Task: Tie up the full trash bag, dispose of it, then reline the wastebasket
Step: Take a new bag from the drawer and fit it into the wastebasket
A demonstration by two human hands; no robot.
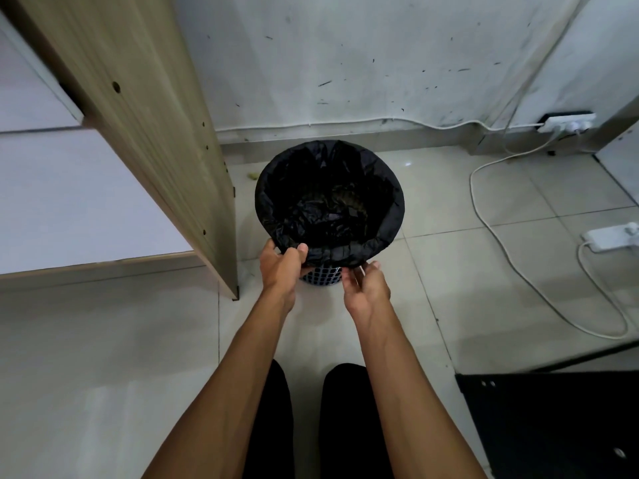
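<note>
A black trash bag (pixel 387 188) lines a blue-and-white mesh wastebasket (pixel 323 274) standing on the tiled floor near the wall. The bag's edge is folded over the basket's rim, and crumpled rubbish lies inside. My left hand (pixel 281 266) pinches the folded bag edge at the near-left rim, thumb on top. My right hand (pixel 364 288) is just under the near-right rim, fingers relaxed and touching the hanging bag edge, holding nothing that I can see.
A wooden cabinet side panel (pixel 155 133) stands close on the basket's left. White cables (pixel 501 243) and power strips (pixel 612 238) lie on the floor to the right. A black object (pixel 553 426) sits at the lower right. My legs are below.
</note>
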